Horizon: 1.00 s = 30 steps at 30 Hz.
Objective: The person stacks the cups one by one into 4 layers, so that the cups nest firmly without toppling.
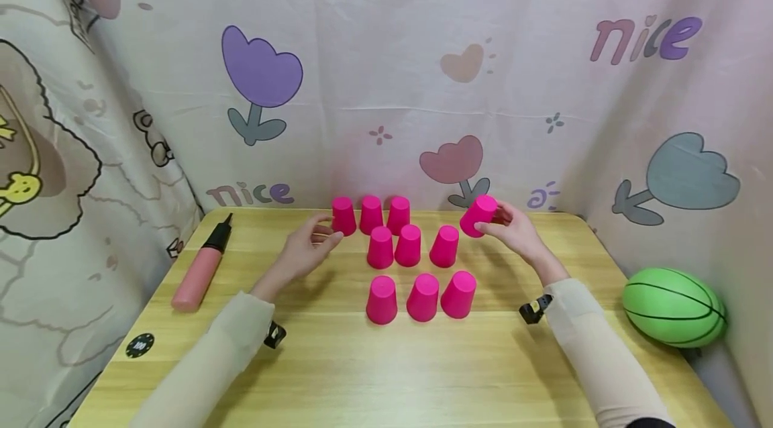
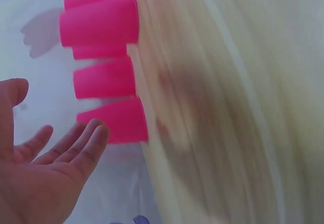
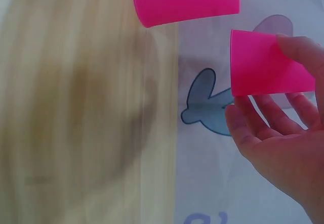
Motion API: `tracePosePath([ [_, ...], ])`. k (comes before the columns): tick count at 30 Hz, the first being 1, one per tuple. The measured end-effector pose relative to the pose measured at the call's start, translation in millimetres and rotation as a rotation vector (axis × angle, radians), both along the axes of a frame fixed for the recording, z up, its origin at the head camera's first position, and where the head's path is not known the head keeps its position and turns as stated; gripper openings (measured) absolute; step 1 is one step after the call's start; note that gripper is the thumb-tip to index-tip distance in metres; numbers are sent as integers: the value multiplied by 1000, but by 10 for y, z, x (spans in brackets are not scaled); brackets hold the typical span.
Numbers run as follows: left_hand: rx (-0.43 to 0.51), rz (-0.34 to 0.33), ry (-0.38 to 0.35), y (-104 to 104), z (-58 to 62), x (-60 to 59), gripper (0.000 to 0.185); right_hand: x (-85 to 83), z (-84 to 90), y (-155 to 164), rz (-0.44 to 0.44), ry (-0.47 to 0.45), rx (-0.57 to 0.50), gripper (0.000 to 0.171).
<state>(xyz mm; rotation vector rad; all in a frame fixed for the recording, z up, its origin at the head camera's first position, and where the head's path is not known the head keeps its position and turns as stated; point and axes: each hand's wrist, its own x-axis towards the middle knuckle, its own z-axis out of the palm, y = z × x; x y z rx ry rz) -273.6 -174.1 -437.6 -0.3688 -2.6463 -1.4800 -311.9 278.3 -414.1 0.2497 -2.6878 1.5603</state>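
Note:
Upside-down pink cups stand in three rows on the table. My right hand (image 1: 513,230) grips a tilted pink cup (image 3: 263,64) between thumb and fingers at the right end of the back, lifted off the table in the right wrist view. At the left end of the back row, my left hand (image 1: 308,247) reaches beside the outermost cup (image 1: 343,217). Its fingertips overlap that cup in the left wrist view, with the thumb spread well apart. Two more cups stand in that row, three in the middle row (image 1: 408,245) and three in the front row (image 1: 422,298).
A pink pump bottle (image 1: 202,267) with a black nozzle lies at the table's left edge, above a black poker chip (image 1: 140,345). By the right edge sits a green ball (image 1: 673,307). A printed curtain (image 1: 386,79) hangs right behind the table.

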Motion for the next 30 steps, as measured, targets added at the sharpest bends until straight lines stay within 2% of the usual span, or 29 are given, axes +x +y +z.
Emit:
tracePosePath([
  [6,11,-87,32,183,47,170,42,-242,-27,-152,34,-23,-38,71],
  [13,-12,-156,-24,358,53,390,52,-440,-63,-376,99,-49,-72,67],
  [16,-23,-193,-45,420,22,458,56,-497,-69,-462,129,-51,-51,63],
  [22,-30,-275,-44,498,-54,551,58,-606,-100,-619,178,-58,30,63],
  [26,-34,-294,-68,527,-94,596,58,-667,-144,-715,216,-77,81,66],
  [30,-61,-310,-104,553,-116,641,55,-704,-182,-781,233,-110,86,68],
])
